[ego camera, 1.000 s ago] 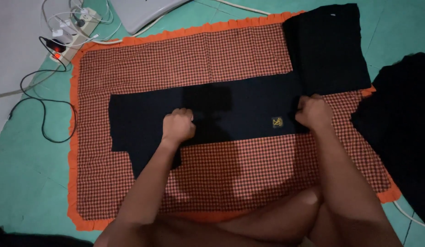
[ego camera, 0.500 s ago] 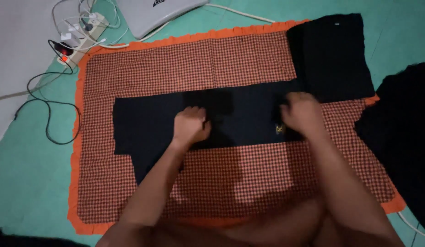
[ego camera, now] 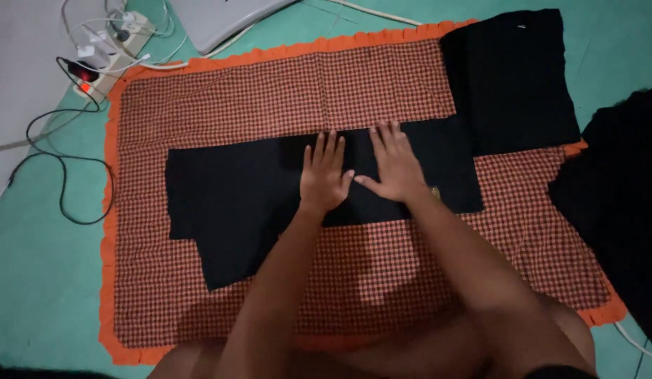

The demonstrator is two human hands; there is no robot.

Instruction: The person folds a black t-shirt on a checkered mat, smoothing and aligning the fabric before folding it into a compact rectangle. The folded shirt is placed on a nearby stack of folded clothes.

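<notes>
Left hand (ego camera: 324,179) and right hand (ego camera: 396,165) flat, fingers spread, grasping nothing, side by side on folded black cloth garment (ego camera: 235,196), orange-checked frilled mat (ego camera: 270,91) beneath

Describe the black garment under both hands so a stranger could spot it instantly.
On the orange-edged checked mat, find the long black garment across its middle, under the left hand and right hand. Unlike the folded black piece at the corner, it lies spread flat.
</notes>
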